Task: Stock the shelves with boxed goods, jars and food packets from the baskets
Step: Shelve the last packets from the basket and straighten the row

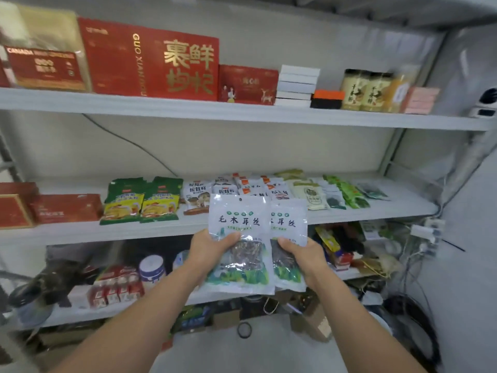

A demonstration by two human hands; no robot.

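White shelving (pixel 161 110) filled the view; stock was held upright before the middle shelf (pixel 80 234).
The left hand (pixel 212 250) pinched the front packet (pixel 239 219), the right hand (pixel 304 255) the overlapped rear packet (pixel 289 224); both partly hid mushroom packets (pixel 197 195) lying on that shelf, beside green-yellow packets (pixel 141 204).

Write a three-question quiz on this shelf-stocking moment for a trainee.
1. True or false: the left hand and the right hand are both empty.
2. Where does the big red box stand? A. top shelf B. middle shelf C. floor
3. Fill in: the green-and-yellow packets lie on the ____ shelf.
Key: 1 false, each hand grips a pale packet; 2 A; 3 middle.
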